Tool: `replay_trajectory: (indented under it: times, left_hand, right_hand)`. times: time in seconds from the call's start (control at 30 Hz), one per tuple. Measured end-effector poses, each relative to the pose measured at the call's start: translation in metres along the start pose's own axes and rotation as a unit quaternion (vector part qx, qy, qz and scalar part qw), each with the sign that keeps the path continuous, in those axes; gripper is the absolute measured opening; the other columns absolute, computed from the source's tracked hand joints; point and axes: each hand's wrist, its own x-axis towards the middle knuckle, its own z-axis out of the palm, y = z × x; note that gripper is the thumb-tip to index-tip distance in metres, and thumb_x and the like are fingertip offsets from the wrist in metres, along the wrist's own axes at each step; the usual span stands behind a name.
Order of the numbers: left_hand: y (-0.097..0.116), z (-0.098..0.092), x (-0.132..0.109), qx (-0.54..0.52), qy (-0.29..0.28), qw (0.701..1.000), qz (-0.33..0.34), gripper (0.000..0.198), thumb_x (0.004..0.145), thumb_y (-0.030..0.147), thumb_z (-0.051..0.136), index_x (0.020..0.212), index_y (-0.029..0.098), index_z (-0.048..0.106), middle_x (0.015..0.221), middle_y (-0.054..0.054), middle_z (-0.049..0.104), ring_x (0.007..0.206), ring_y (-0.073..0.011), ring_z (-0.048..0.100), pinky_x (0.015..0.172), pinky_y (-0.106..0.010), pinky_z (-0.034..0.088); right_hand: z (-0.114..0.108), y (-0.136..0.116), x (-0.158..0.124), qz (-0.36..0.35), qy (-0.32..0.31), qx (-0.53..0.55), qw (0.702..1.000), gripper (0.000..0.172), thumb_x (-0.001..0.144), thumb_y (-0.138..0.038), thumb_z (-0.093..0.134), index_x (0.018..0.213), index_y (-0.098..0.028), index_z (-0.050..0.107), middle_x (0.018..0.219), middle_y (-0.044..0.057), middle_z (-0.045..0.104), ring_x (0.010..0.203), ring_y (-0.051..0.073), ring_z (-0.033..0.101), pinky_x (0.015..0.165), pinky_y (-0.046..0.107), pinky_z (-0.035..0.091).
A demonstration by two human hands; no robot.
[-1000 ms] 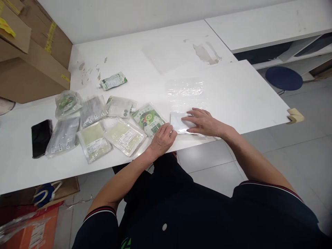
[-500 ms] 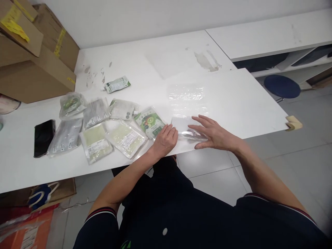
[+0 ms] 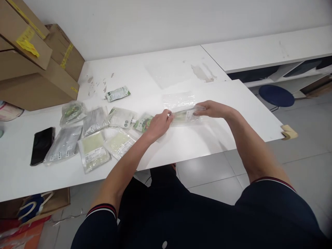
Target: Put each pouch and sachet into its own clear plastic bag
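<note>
Between my two hands a flat plastic pouch (image 3: 183, 116), with green print and a pale label, is held up tilted above the table. My left hand (image 3: 160, 123) is closed on its left end, thumb and fingers pinched together. At the opposite end my right hand (image 3: 214, 109) grips the pouch's edge. Clear plastic film (image 3: 178, 99) shows just behind the pouch; whether it is joined to it I cannot tell. A green printed pouch (image 3: 143, 122) lies beside my left hand, partly covered by it. Close by is a light green packet (image 3: 119, 142), partly hidden by my forearm.
Several packets lie to the left, among them a labelled green packet (image 3: 93, 152) and grey bags (image 3: 63, 141). A phone (image 3: 42, 146) lies farther left. A spouted pouch (image 3: 118, 93) lies behind. Cardboard boxes (image 3: 23, 83) stand at the back left; a blue stool (image 3: 276, 95) stands right.
Both hands have moved away from the table's front edge and lifted the pouch, whose green side now shows. My right hand's spread fingers have closed on it. The view has shifted slightly.
</note>
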Motion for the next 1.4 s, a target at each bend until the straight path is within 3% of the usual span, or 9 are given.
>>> replay_trajectory:
  times: [0.17,0.4,0.63,0.73,0.87,1.03,1.17,1.3,1.4]
  left_hand:
    - [-0.007,0.004,-0.011,0.051,-0.044,0.997,-0.029,0.037,0.092,0.048,0.059,0.111,0.018,0.050,0.083,-0.008,0.071,0.069,-0.0206,0.065,0.059,-0.029,0.043]
    - [-0.005,0.001,-0.053,0.087,-0.078,0.993,0.025,0.022,0.097,0.040,0.051,0.103,0.019,0.052,0.083,-0.007,0.069,0.076,-0.0219,0.066,0.062,-0.031,0.048]
    - [-0.008,0.016,-0.032,0.206,-0.029,0.978,0.033,0.045,0.081,0.039,0.075,0.115,0.019,0.056,0.121,-0.017,0.058,0.092,-0.0276,0.063,0.067,-0.035,0.050]
    - [-0.009,0.026,-0.023,0.227,-0.034,0.973,0.036,0.040,0.079,0.040,0.076,0.104,0.015,0.058,0.138,-0.023,0.048,0.111,-0.0364,0.056,0.081,-0.046,0.051]
    - [-0.009,0.027,-0.019,0.214,-0.088,0.971,0.057,0.022,0.083,0.026,0.064,0.100,0.014,0.057,0.124,-0.019,0.059,0.119,-0.0338,0.051,0.098,-0.050,0.043]
    - [-0.004,0.023,-0.012,0.220,-0.114,0.966,0.071,0.039,0.074,0.018,0.061,0.112,0.014,0.053,0.112,-0.016,0.060,0.114,-0.0323,0.054,0.105,-0.052,0.038]
    - [-0.005,0.018,-0.010,0.194,-0.134,0.970,0.065,0.053,0.074,0.019,0.061,0.125,0.015,0.050,0.118,-0.017,0.058,0.117,-0.0333,0.054,0.106,-0.053,0.037]
    - [-0.011,0.004,-0.016,0.109,-0.149,0.980,0.072,0.060,0.082,0.027,0.059,0.139,0.018,0.042,0.144,-0.017,0.047,0.133,-0.0322,0.044,0.111,-0.049,0.033]
    - [-0.012,-0.004,-0.021,0.015,-0.143,0.989,0.022,0.042,0.093,0.033,0.047,0.133,0.020,0.051,0.137,-0.011,0.057,0.128,-0.0274,0.051,0.106,-0.041,0.039]
  right_hand:
    - [-0.009,0.005,0.046,0.018,-0.019,0.027,0.999,0.046,0.067,-0.063,0.075,0.092,-0.025,0.070,0.087,0.006,0.070,0.084,0.025,0.064,0.077,0.043,0.052]
    - [-0.007,0.016,0.066,0.022,-0.070,0.002,0.997,0.043,0.064,-0.066,0.077,0.075,-0.025,0.068,0.075,0.004,0.063,0.076,0.024,0.062,0.079,0.048,0.053]
    - [0.011,0.013,0.078,0.035,-0.126,-0.023,0.991,0.041,0.072,-0.064,0.070,0.074,-0.024,0.068,0.073,0.004,0.063,0.071,0.022,0.061,0.074,0.044,0.054]
    - [0.027,0.003,0.070,0.008,0.009,-0.091,0.996,0.043,0.073,-0.053,0.072,0.106,-0.025,0.070,0.102,0.009,0.068,0.093,0.030,0.064,0.085,0.050,0.051]
    - [0.045,-0.008,0.035,-0.135,0.199,-0.226,0.944,0.053,0.084,-0.047,0.063,0.133,-0.028,0.057,0.146,0.013,0.048,0.134,0.042,0.040,0.103,0.063,0.036]
    - [0.074,0.002,0.007,-0.179,0.069,-0.291,0.937,0.066,0.085,-0.036,0.057,0.148,-0.027,0.041,0.158,0.010,0.036,0.146,0.038,0.030,0.112,0.060,0.033]
    - [0.089,0.007,0.008,-0.153,0.095,-0.327,0.928,0.056,0.089,-0.016,0.038,0.145,-0.020,0.045,0.155,0.012,0.041,0.143,0.032,0.038,0.113,0.055,0.034]
    - [0.071,-0.003,-0.011,-0.143,0.048,-0.302,0.941,0.052,0.091,-0.018,0.035,0.140,-0.021,0.052,0.144,0.009,0.055,0.130,0.029,0.054,0.105,0.050,0.045]
    - [0.050,-0.016,-0.031,-0.099,-0.006,-0.253,0.962,0.052,0.090,-0.021,0.036,0.138,-0.027,0.055,0.131,0.004,0.065,0.111,0.027,0.065,0.090,0.043,0.053]
